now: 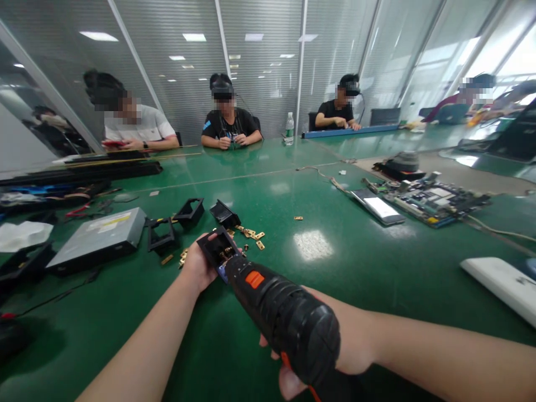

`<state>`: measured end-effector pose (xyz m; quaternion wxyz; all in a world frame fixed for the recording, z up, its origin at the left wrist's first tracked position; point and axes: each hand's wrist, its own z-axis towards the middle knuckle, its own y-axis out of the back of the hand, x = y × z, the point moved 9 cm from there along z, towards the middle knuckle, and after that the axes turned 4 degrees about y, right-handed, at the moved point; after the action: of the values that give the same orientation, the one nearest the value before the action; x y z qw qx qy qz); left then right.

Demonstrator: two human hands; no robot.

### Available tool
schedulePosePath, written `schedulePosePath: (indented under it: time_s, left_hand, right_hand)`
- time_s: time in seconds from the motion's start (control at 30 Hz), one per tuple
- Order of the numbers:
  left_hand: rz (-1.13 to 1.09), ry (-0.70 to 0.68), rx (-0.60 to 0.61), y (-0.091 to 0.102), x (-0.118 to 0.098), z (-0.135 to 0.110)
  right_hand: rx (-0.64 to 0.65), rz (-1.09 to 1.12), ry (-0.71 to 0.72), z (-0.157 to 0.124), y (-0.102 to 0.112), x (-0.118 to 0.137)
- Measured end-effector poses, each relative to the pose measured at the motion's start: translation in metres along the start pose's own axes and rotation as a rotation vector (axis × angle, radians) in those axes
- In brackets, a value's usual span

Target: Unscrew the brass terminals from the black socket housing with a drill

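My left hand [197, 263] is closed around a small black plastic bracket [218, 247], held just above the green table [326, 290]. My right hand [335, 352] grips a black electric screwdriver [280, 312] with an orange switch. Its tip points into the bracket. Several small brass plates [251, 233] lie scattered on the table just beyond the bracket. Three more black brackets [189, 212] sit to the left and behind.
A grey disc drive [98, 237] lies at the left. A circuit board [431, 200] and a phone-like device [379, 206] lie at the right, a white object [500, 282] nearer. Several people sit at the far side, with a water bottle [289, 127].
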<state>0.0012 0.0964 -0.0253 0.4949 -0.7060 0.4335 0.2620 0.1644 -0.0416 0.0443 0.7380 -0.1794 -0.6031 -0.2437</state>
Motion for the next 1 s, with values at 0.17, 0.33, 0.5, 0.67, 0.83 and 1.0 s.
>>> schedulePosePath:
  time_s: [0.17,0.33,0.5,0.67,0.83,1.0]
  left_hand:
    - [0.024,-0.003,-0.027,-0.002,-0.002,-0.003]
    - [-0.003,0.016,-0.031,0.0,0.0,-0.001]
    - [-0.014,0.028,-0.034,0.002,0.002,0.001]
    - [-0.008,0.018,-0.01,0.001,0.002,0.001]
    - [-0.026,0.021,-0.011,0.001,0.002,0.001]
    - [-0.026,0.026,0.002,0.001,0.003,0.001]
  right_hand:
    - [0.023,0.073,-0.038,0.001,0.001,-0.001]
    - [0.039,-0.113,0.1,0.005,-0.002,0.009]
    - [0.014,-0.085,-0.009,-0.001,-0.002,-0.007]
    - [0.065,-0.188,0.072,-0.001,-0.007,-0.003]
    - [-0.01,-0.109,0.03,-0.001,-0.002,-0.004]
    - [0.007,-0.157,0.087,-0.002,-0.003,0.001]
